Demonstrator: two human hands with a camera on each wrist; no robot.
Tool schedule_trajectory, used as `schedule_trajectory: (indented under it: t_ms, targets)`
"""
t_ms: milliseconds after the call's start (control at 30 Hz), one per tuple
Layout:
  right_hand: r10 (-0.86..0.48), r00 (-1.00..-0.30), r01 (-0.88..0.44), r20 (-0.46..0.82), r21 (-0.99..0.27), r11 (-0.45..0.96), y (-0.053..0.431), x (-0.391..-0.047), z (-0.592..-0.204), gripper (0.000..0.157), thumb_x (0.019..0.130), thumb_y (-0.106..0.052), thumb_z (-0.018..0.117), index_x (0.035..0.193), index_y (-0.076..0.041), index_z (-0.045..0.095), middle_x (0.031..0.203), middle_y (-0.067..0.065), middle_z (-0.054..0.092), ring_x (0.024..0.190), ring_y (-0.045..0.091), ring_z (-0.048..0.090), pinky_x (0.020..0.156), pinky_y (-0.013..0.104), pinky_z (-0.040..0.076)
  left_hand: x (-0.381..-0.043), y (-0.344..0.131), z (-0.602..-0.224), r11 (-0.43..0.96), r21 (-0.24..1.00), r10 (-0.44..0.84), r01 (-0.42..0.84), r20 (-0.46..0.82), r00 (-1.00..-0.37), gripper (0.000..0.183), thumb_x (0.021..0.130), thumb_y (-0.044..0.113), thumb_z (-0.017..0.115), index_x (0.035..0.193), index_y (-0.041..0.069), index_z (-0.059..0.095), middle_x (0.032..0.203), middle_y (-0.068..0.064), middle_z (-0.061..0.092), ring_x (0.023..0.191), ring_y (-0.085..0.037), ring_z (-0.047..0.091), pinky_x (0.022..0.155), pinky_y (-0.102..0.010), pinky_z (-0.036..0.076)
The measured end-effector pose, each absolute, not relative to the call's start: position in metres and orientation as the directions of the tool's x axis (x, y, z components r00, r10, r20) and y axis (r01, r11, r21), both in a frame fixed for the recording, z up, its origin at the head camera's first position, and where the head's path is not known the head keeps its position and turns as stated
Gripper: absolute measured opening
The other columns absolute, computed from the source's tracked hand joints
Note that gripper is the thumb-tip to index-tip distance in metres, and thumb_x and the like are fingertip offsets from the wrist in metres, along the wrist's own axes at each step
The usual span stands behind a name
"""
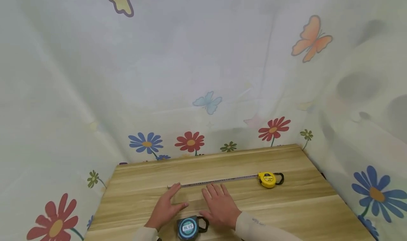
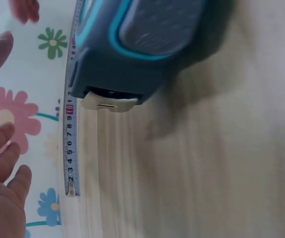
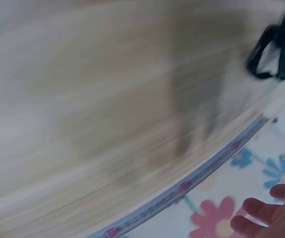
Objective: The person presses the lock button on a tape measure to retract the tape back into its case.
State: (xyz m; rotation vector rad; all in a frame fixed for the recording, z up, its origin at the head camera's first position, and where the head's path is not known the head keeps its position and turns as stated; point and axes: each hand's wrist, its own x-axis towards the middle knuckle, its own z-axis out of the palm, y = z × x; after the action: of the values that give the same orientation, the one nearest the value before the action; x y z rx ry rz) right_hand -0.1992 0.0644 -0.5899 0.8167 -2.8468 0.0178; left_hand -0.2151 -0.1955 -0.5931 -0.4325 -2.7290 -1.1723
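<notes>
My left hand (image 1: pixel 166 208) has its fingers straight and thumb spread, its fingertips right at the hooked end of an extended tape blade (image 1: pixel 219 180). That silver blade, with black and red numbers in the left wrist view, runs from a yellow tape measure (image 1: pixel 268 180) at the right. Flat and spread, my right hand (image 1: pixel 220 205) lies below the blade's middle, palm down, holding nothing. Between the wrists sits a second tape measure (image 1: pixel 188 228), dark grey and teal with a black strap loop (image 1: pixel 203 224). Its short metal hook (image 2: pixel 110 102) pokes out in the left wrist view.
The wood-grain table (image 1: pixel 146 174) carries both tape measures. Behind it and along both sides hangs a pale curtain (image 1: pixel 190 57) printed with flowers and butterflies. A black strap (image 1: pixel 280 178) loops off the yellow tape measure's right side.
</notes>
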Motion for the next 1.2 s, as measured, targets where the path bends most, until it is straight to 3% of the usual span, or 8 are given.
schedule_trajectory:
  t_ms: [533,967,1200]
  targets:
    - [-0.294,-0.938,-0.309,0.184,-0.063,0.949,0.164,-0.251,-0.578,0.073,0.102,-0.057,0.057,0.153,-0.006,0.046,0.158,0.020,0.046,0.149,0.042,0.041,0.122,0.067,0.030,-0.263,-0.206,-0.595,0.713,0.675,0.074,0.188,0.195,-0.978,0.076,0.087,0.029,0.085,0.149,-0.002,0.053,0.155,-0.026,0.051,0.145,-0.047,0.047,0.119,-0.062,0.039]
    - [-0.162,-0.955,-0.207,0.250,-0.164,0.965,0.250,-0.267,-0.599,0.069,0.103,-0.047,0.061,0.149,0.001,0.047,0.154,0.028,0.046,0.145,0.049,0.042,0.117,0.073,0.032,-0.276,-0.225,-0.613,0.699,0.711,-0.029,0.070,0.126,-0.992,0.075,0.089,0.023,0.082,0.151,-0.004,0.049,0.154,-0.028,0.051,0.144,-0.049,0.047,0.121,-0.062,0.037]
    - [-0.196,-0.926,-0.251,0.323,-0.137,0.958,0.274,-0.263,-0.621,0.066,0.099,-0.045,0.067,0.143,0.002,0.051,0.144,0.028,0.055,0.135,0.049,0.051,0.110,0.070,0.042,-0.273,-0.233,-0.622,0.667,0.745,-0.071,0.025,0.097,-0.993,0.065,0.089,0.012,0.080,0.146,-0.005,0.053,0.150,-0.030,0.054,0.141,-0.050,0.050,0.120,-0.063,0.037]
